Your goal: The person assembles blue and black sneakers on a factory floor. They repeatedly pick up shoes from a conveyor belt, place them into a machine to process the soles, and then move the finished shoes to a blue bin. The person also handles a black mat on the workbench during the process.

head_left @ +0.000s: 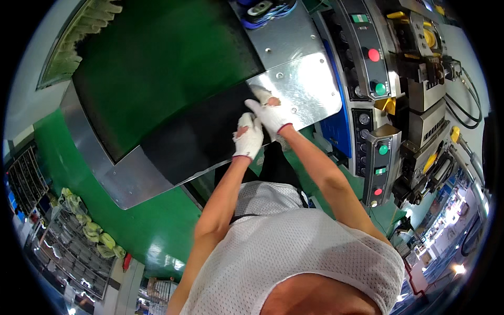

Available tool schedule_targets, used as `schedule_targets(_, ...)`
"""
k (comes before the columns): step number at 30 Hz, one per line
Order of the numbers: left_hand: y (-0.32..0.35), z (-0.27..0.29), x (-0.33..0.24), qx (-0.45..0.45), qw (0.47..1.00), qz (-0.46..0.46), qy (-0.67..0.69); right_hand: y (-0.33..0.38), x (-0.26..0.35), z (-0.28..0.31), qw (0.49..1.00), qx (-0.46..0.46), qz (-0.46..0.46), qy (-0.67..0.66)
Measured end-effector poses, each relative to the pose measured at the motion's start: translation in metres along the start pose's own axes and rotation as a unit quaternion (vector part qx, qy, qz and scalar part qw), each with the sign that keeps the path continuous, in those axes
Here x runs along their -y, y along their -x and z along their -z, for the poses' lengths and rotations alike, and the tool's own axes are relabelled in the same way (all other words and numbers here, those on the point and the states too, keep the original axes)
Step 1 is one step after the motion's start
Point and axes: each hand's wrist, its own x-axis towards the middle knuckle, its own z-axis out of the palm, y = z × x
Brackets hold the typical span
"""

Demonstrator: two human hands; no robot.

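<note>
Both my hands wear white work gloves with worn-through patches. My left hand [248, 137] rests on a flat black sheet [194, 139] that lies across a shiny metal machine table [310, 86]. My right hand [271, 114] presses on the sheet's right edge, where the black meets the bare metal plate. The fingers of both hands lie against the sheet; whether they pinch its edge is hidden. Beyond the sheet runs a dark green conveyor surface [157, 63].
Control panels with red [373, 54] and green [380, 88] buttons stand to the right, beside yellow-and-grey machine parts [428, 63]. The floor [157, 226] is green. At lower left, wire racks [73, 252] hold yellow-green shoe pieces.
</note>
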Motion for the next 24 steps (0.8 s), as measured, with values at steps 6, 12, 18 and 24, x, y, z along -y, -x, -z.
schedule_targets(6, -0.022, -0.109, -0.1, 0.03, 0.998, -0.039, -0.024, -0.005, -0.072, 0.121, 0.991, -0.058, -0.12, 0.027)
schedule_targets(12, -0.048, -0.233, -0.127, 0.052, 0.983, -0.14, 0.108, -0.016, -0.162, 0.169, 0.966, -0.224, -0.098, 0.084)
schedule_targets(18, -0.061, -0.22, -0.141, 0.035, 0.979, -0.174, 0.104, -0.053, -0.18, 0.173, 0.957, -0.26, -0.013, 0.129)
schedule_targets(24, -0.045, -0.081, -0.12, 0.042, 0.983, -0.181, -0.005, -0.035, -0.143, 0.169, 0.929, -0.334, 0.06, 0.149)
